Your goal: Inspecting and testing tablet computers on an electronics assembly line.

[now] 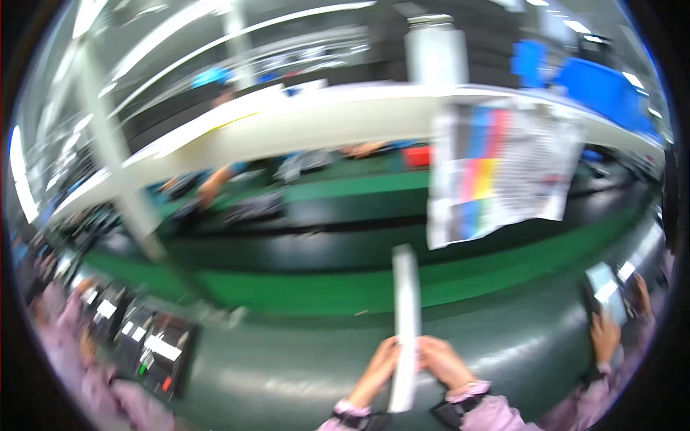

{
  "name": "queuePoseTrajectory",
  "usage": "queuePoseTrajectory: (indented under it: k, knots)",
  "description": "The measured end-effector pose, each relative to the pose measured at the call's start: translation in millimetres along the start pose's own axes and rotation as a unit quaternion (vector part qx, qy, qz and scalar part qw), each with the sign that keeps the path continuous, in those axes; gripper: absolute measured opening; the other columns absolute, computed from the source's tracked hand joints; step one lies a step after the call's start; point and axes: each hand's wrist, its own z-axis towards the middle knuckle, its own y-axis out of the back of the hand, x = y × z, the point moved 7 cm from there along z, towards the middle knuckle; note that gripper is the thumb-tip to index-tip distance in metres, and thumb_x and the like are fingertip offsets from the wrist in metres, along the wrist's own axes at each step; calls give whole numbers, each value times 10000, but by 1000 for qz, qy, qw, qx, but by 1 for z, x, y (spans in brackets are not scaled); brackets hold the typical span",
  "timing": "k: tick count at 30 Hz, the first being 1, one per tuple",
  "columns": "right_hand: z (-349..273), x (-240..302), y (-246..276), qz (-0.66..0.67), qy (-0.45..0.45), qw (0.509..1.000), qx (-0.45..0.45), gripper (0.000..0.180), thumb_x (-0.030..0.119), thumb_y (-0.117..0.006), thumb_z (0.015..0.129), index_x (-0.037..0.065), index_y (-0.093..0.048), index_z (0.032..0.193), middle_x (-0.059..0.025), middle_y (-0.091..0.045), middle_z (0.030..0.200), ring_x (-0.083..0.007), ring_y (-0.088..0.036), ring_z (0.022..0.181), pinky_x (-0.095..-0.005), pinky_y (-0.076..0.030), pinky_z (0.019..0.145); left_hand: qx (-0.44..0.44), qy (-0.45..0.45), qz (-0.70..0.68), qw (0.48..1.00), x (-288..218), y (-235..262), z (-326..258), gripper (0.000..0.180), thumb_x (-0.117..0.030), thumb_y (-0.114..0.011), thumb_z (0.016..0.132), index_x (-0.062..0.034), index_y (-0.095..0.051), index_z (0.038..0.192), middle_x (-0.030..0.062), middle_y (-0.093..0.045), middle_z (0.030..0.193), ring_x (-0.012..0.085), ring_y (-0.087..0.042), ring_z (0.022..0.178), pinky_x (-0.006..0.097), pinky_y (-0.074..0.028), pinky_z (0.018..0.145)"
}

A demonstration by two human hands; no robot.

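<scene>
A long, narrow white strip (405,294) stands out in front of me, blurred by motion; whether it is a folded sheet or a thin box seen edge-on I cannot tell. My left hand (381,366) grips its left side near the lower end. From the other side my right hand (440,359) closes on it at about the same height. The fingertips of both hands are partly hidden by the strip. Below them is the dark green work surface (287,359).
Black flat devices (162,345) lie at left beside a co-worker in pink sleeves. At right, another person's hand (605,334) holds a pale, shiny flat item (607,287). A printed colour sheet (503,169) hangs from the white shelf (345,118), above a green-edged conveyor (302,287).
</scene>
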Motion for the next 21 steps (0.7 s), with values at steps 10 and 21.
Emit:
queuePoseTrajectory:
  k: [10, 21]
  knots:
    - [9, 5, -18, 59, 24, 992, 104, 318, 305, -460, 960, 30, -510, 1112, 19, -487, 743, -60, -459, 589, -197, -395, 547, 8, -16, 13, 1000, -45, -25, -11, 309, -297, -411, 965, -33, -496, 1100, 69, -599, 864, 149, -596, 737, 247, -486, 641]
    - [-5, 24, -21, 58, 68, 993, 76, 262, 300, -531, 924, 50, -593, 977, 26, -561, 701, -48, -531, 603, -189, -438, 549, -4, -16, 47, 999, -40, -22, -6, 357, -310, -404, 956, 14, -518, 1053, 119, -597, 851, 187, -589, 719, 274, -487, 632]
